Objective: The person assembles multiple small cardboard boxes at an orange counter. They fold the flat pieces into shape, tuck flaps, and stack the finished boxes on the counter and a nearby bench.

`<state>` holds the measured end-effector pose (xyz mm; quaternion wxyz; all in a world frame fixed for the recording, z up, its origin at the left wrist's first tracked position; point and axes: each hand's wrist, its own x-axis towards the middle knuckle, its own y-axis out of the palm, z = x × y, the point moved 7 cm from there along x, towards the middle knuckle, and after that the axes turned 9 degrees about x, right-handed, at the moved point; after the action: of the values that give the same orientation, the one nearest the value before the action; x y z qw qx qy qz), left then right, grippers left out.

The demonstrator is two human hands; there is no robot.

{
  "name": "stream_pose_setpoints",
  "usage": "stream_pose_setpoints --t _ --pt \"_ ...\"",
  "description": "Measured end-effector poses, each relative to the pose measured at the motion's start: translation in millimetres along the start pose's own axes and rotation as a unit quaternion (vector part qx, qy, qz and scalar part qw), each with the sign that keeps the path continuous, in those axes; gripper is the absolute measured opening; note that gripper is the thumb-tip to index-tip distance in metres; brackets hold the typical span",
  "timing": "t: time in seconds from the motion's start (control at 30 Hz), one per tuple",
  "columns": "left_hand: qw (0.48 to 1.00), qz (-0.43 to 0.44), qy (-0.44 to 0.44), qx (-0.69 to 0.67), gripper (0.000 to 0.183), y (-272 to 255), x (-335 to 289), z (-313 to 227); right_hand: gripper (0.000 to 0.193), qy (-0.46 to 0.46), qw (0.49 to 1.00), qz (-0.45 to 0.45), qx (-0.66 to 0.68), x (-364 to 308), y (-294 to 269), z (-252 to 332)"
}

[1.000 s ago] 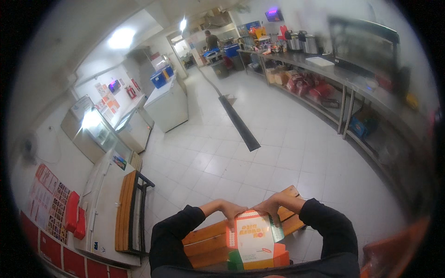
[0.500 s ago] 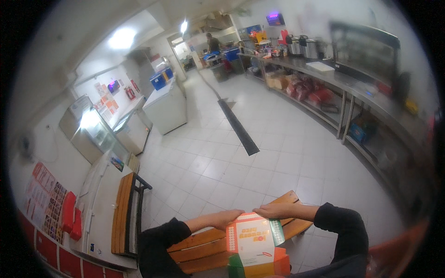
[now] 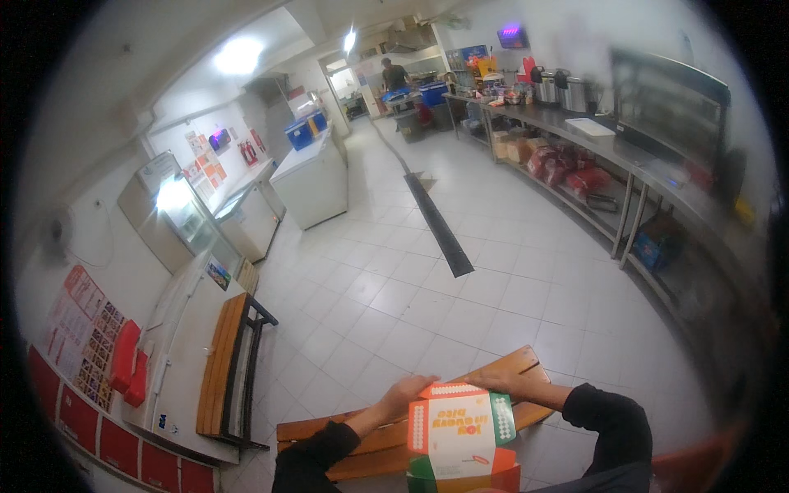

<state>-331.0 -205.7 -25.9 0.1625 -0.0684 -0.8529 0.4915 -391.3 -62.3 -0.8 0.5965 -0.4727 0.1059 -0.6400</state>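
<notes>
A partly folded cardboard food box [image 3: 462, 423], white with orange and green flaps and yellow lettering, is held low in front of me. My left hand [image 3: 408, 394] grips its far left corner, beside the orange side flap. My right hand [image 3: 503, 383] is closed at the far right edge, above the green flap with white scallops. The fingertips of both hands are partly hidden behind the cardboard. Below the box lies a slatted wooden bench [image 3: 345, 440]. The near end of the box runs out at the lower edge of the picture.
Another wooden bench [image 3: 222, 366] stands at left by a white chest freezer [image 3: 185, 353]. A steel worktable [image 3: 567, 123] with pots runs along the right wall. A dark floor strip [image 3: 440, 226] crosses the tiles. One person [image 3: 394, 76] stands far back.
The room has shifted rightward in the picture as my view turned slightly. My right hand has spread further along the box's far edge; both hands stay on the box.
</notes>
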Motion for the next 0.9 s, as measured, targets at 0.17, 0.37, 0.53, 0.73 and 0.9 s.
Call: stream_pose_setpoints --t 0.17,0.37,0.53,0.73,0.9 --pt "0.972 0.189 -0.120 -0.076 0.037 13.9 -12.4 3.5 0.055 0.038 0.998 0.012 0.056 -7.0 16.4 5.9" --pt "0.923 0.333 -0.104 -0.163 0.039 -1.8 14.7 -0.7 0.057 0.078 0.988 0.049 0.126 14.4 22.3 8.4" --pt "0.914 0.362 -0.172 -0.058 0.046 33.4 30.1 -18.8 0.058 0.136 0.977 0.030 0.162 19.9 20.2 5.0" --pt "0.927 0.219 -0.281 -0.113 0.047 24.2 23.8 36.6 0.063 0.288 0.853 -0.302 0.312 -60.0 34.7 -49.7" --pt "0.922 0.044 -0.364 -0.122 0.045 -22.9 1.5 70.4 0.066 0.400 0.535 -0.370 0.646 -123.5 103.8 -17.3"
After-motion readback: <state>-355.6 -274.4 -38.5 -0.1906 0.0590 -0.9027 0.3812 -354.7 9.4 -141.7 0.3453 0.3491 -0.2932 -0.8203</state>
